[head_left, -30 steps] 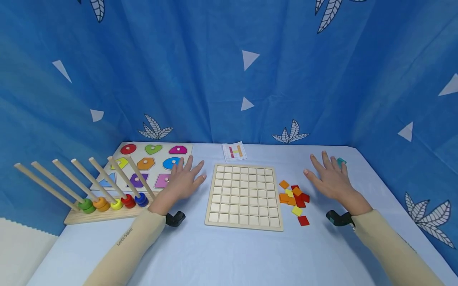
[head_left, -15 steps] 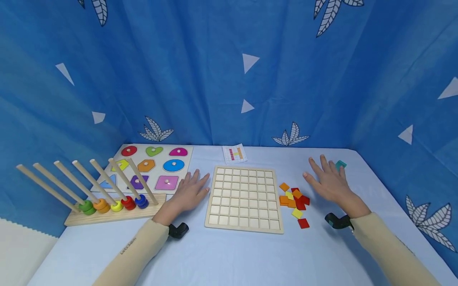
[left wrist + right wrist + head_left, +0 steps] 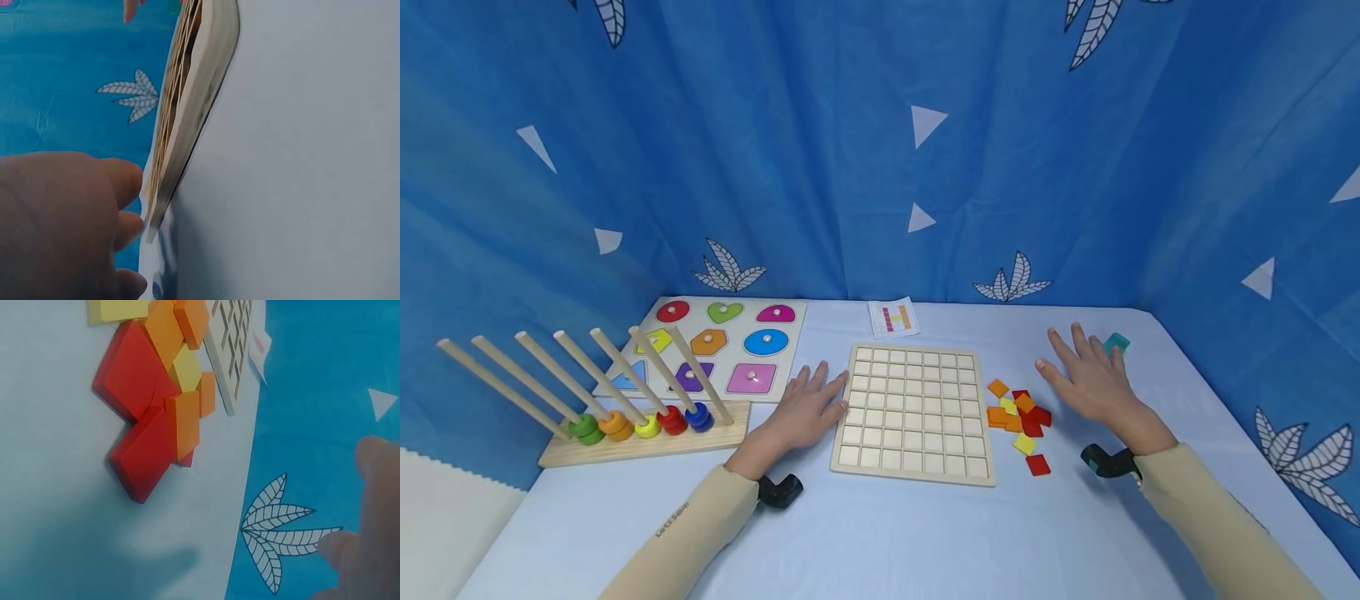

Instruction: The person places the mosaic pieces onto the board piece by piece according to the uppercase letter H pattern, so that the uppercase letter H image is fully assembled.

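Note:
A wooden grid board [image 3: 912, 414] with rows of square recesses lies mid-table. My left hand [image 3: 805, 414], fingers spread, is at its left edge. In the left wrist view the fingertips [image 3: 128, 181] come close to the board's side [image 3: 187, 119]; whether they touch it I cannot tell. My right hand [image 3: 1093, 383] hovers with spread fingers to the right of a loose pile of red, orange and yellow square tiles [image 3: 1032, 427]. Larger in the right wrist view, red tiles [image 3: 145, 453] overlap orange and yellow ones. Neither hand holds anything.
A pegged counting stand [image 3: 647, 446] with coloured rings is at the left, before a knobbed shape puzzle [image 3: 793, 333]. Behind the board lies a printed pattern card [image 3: 893, 318]. A small teal piece [image 3: 1117, 342] sits beyond the right hand. Blue curtain [image 3: 880, 150] encloses the table.
My left hand has moved from over the shape puzzle's edge rightward and nearer, to the board's left edge. The right hand has barely moved. The tiles lie as before.

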{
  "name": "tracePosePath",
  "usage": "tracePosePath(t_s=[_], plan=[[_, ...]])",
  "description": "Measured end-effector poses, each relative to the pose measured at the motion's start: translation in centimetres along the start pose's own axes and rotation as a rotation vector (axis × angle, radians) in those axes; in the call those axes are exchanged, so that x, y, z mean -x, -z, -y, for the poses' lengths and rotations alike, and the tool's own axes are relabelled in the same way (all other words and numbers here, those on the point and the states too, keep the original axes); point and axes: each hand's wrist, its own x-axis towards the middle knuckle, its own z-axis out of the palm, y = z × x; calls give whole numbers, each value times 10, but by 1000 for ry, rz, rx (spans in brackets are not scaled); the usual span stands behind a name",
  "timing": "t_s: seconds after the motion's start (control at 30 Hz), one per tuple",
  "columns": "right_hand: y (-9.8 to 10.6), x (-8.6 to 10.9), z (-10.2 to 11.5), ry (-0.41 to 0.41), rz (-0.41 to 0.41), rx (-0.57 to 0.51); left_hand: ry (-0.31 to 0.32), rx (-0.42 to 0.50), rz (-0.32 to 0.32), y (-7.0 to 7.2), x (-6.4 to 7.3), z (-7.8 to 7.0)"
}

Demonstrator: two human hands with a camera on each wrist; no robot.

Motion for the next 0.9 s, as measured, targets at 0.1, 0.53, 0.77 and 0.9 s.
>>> tracePosePath(t_s=[0.1,0.53,0.77,0.9], plan=[[-1,0,0,-5,4,0,-2,14,7,-1,2,-3],[-1,3,-2,-3,19,-14,-24,-4,-39,-12,9,-1],[-1,3,-4,0,29,-19,-38,-5,-51,-15,14,2],[-2,1,-4,-9,32,-14,-41,-4,-52,-15,15,2]])
